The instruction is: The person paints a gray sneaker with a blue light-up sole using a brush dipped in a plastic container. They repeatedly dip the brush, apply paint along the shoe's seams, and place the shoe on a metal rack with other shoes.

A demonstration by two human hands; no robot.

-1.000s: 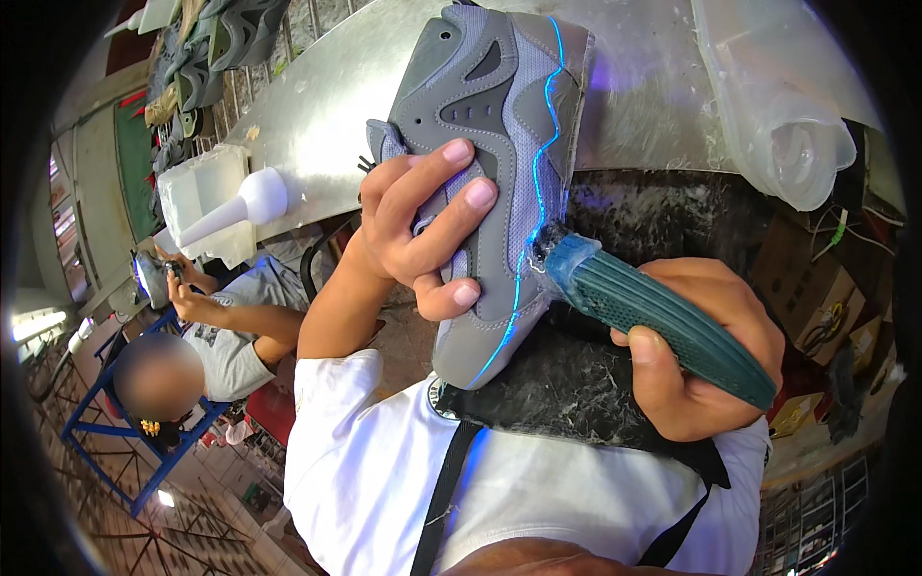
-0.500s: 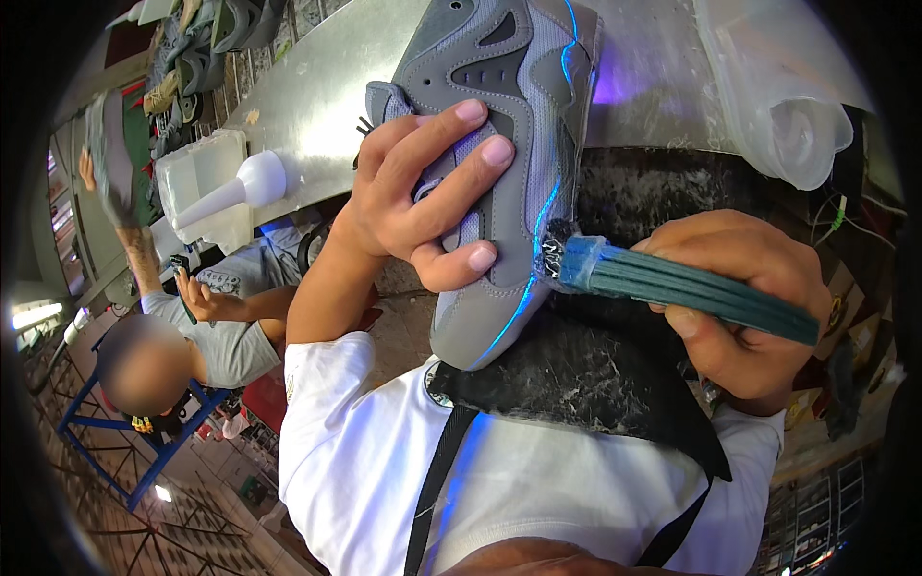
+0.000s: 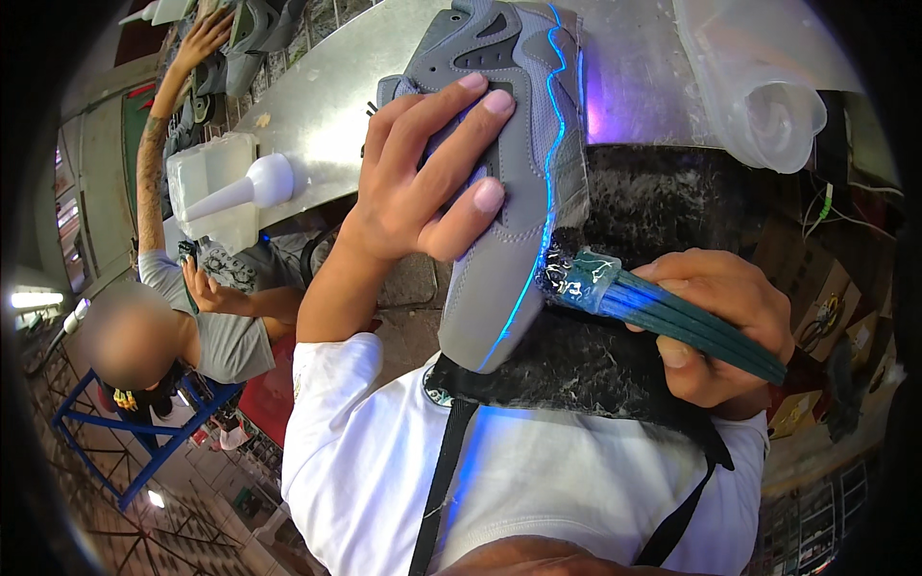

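My left hand [image 3: 408, 182] grips a grey shoe [image 3: 499, 278] from its left side, with fingers spread over the stitched upper. The shoe is tilted on its side, toe toward my apron. A bright blue line of light [image 3: 550, 182] runs along the edge where the upper meets the bottom. In my right hand [image 3: 735, 322] is a brush [image 3: 663, 317] with a flat green handle made of several strips, its end wrapped in clear film. The brush's dark tip touches the shoe's edge near the forefoot. The shoe's underside is hidden.
A metal table [image 3: 327, 106] lies beyond the shoe. At its left stands a translucent tub [image 3: 216, 158] with a white funnel-shaped bottle [image 3: 254, 182]. A clear plastic container [image 3: 768, 125] is at the right. A co-worker [image 3: 230, 341] sits at left, one arm raised toward hanging shoes.
The brush tip has shifted slightly down, its handle now tilting more toward me. My left fingers have slid a little along the upper. The co-worker's arm has reached up to the shoes.
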